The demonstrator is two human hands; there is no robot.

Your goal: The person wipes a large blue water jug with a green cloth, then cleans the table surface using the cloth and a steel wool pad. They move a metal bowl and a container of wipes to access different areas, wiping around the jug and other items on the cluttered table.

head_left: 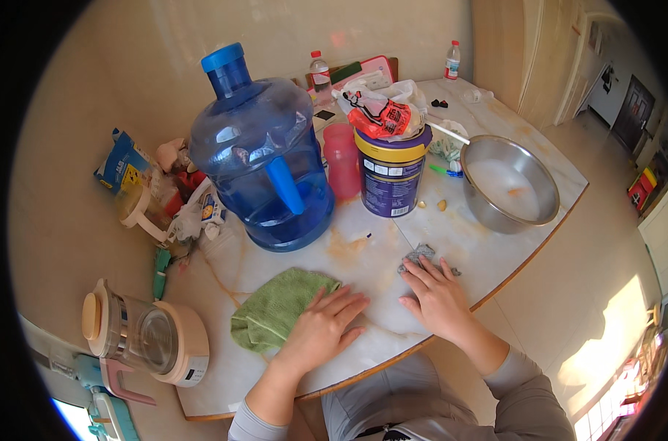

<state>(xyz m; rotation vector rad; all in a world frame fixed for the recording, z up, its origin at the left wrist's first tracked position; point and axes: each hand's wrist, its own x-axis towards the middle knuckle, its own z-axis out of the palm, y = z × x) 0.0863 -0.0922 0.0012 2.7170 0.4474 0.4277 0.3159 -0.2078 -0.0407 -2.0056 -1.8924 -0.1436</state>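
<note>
My left hand (pixel 326 325) lies palm down with its fingers apart, partly over the right edge of a folded green cloth (pixel 279 306) on the marble-patterned table. Under the fingertips of my right hand (pixel 436 295) is a crumpled grey cloth (pixel 419 254); whether the fingers grip it I cannot tell. Beyond the hands stand a large blue water jug (pixel 257 160), part filled, a pink bottle (pixel 342 162) and a purple tub (pixel 392 184) with a plastic bag (pixel 383 113) on its lid. A steel basin (pixel 510 187) of cloudy liquid is at the right.
An electric glass kettle (pixel 146 331) stands at the near left. Packets and plastic bags (pixel 185 220) crowd the wall side. Small bottles (pixel 321 77) stand at the back. Yellowish crumbs (pixel 441 205) and a green pen (pixel 441 170) lie near the basin. The table's curved edge (pixel 510 281) runs along the right.
</note>
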